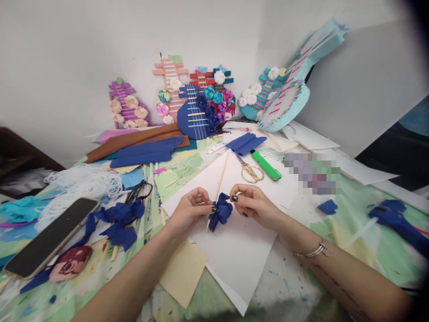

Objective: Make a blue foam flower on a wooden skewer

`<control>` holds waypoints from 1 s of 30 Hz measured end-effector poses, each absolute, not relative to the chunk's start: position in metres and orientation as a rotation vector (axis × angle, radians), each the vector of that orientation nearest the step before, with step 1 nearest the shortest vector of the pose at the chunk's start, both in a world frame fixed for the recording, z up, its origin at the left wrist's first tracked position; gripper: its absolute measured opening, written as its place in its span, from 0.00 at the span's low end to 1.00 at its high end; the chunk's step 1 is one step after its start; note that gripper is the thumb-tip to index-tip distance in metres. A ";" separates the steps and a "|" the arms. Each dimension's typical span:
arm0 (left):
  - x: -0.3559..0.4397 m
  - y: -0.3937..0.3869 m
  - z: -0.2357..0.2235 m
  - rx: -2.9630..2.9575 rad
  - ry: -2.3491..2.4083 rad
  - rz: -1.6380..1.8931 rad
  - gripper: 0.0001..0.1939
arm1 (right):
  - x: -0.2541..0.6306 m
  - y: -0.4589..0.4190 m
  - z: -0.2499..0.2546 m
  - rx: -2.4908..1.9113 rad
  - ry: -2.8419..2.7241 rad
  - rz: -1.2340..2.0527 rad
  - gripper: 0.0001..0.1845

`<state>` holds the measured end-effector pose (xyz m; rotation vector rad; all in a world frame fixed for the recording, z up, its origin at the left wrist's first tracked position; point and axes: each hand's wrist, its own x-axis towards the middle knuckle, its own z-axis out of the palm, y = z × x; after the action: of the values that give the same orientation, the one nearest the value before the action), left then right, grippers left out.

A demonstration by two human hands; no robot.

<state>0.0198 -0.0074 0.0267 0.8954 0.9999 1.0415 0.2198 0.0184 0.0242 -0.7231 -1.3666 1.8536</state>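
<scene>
A dark blue crepe-paper flower is held over white sheets of paper. My left hand pinches its left side between thumb and fingers. At its upper right edge, my right hand has thumb and index finger closed on a petal. Behind the flower a thin wooden stick slants across the paper; whether the left fingers also touch it I cannot tell. Gold-handled scissors and a green box cutter lie just beyond my right hand.
Guitar-shaped crafts, including a blue one, lean against the wall. To the left are white yarn, a phone, a red case and blue paper scraps. What looks like a blue glue gun lies at right.
</scene>
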 end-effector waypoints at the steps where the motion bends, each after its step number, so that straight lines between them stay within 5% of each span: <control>1: 0.020 -0.008 0.027 0.883 0.987 1.040 0.17 | 0.220 0.019 0.024 -0.722 -1.354 1.839 0.11; 21: 0.021 -0.010 0.027 0.873 0.914 0.956 0.20 | 0.218 0.016 0.025 -0.873 -1.584 1.340 0.15; 30: 0.023 -0.010 0.023 0.934 0.946 0.910 0.21 | 0.217 0.015 0.025 -0.806 -1.600 1.429 0.15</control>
<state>0.0229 -0.0102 0.0231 0.9340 0.9459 0.9099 0.2172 0.0149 0.0246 -0.8056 -1.6001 1.4292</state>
